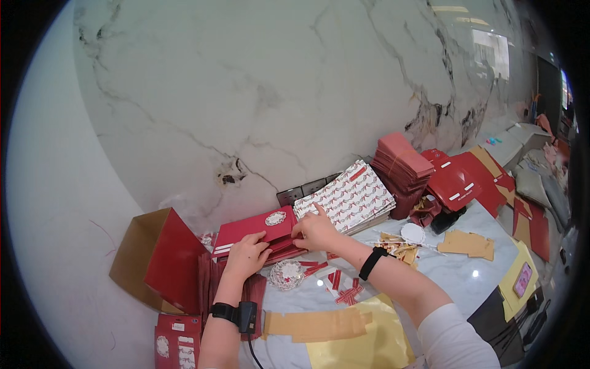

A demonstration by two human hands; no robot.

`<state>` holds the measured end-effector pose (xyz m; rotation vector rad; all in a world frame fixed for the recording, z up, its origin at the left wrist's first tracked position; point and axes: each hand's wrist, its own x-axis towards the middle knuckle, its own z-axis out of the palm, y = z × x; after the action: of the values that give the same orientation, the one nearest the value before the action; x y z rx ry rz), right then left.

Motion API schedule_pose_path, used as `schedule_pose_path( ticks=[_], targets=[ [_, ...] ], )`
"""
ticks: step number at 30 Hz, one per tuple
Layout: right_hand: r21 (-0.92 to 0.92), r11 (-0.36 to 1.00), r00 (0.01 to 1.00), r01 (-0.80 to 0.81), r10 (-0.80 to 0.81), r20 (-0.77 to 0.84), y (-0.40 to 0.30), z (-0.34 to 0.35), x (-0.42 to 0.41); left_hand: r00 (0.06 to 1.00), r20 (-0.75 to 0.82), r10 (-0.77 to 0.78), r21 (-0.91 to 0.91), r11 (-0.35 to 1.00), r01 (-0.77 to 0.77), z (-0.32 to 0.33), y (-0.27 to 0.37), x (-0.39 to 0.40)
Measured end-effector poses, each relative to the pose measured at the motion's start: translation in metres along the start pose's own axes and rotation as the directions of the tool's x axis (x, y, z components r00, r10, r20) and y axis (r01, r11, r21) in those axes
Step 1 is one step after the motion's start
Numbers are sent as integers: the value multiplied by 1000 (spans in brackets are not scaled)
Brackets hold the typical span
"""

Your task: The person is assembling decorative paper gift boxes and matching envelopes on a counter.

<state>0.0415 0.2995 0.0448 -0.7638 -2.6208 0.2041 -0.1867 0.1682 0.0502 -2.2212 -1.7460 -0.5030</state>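
Observation:
My left hand [249,253] rests with spread fingers at the front edge of a stack of red paper folders or envelopes [244,229], the top one bearing a white doily-like label. At the stack's right end is my right hand [315,230], its thumb and fingers at the edge of the top red piece; whether they pinch it cannot be told. Just beyond lies a pile of white printed paper sheets [345,196] with a red bow pattern. In front of the hands are a round pile of white lace-edged paper doilies [286,275] and several red paper strips [349,293].
An open red cardboard box [177,263] stands left, beside upright red envelopes [253,295]. Tan paper pieces [318,324] lie on a yellow sheet [364,341] in front. Banded red envelopes [401,170], paper scraps [400,249] and a phone [522,279] are right. A marbled wall rises behind.

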Motion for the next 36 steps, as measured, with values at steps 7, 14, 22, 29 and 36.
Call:
schedule_pose_path(
  ticks=[7, 14, 22, 29, 36],
  targets=[
    [344, 934, 993, -97, 115, -32, 8, 4, 1, 990, -137, 46, 83, 996, -35, 2, 1, 10],
    [28, 999, 997, -44, 43, 57, -10, 9, -10, 942, -328, -79, 85, 990, 113, 0, -3, 14],
    [-148, 957, 969, 248, -242, 57, 5, 55, -14, 958, -285, -32, 130, 989, 72, -5, -6, 14],
    [8, 978, 971, 210, -209, 119, 22, 28, 10, 979, -182, -92, 85, 990, 109, -8, 1, 9],
    [28, 961, 940, 274, -274, 203, 19, 10, 20, 979, -88, -184, 83, 978, 191, -11, -5, 6]
  ],
)
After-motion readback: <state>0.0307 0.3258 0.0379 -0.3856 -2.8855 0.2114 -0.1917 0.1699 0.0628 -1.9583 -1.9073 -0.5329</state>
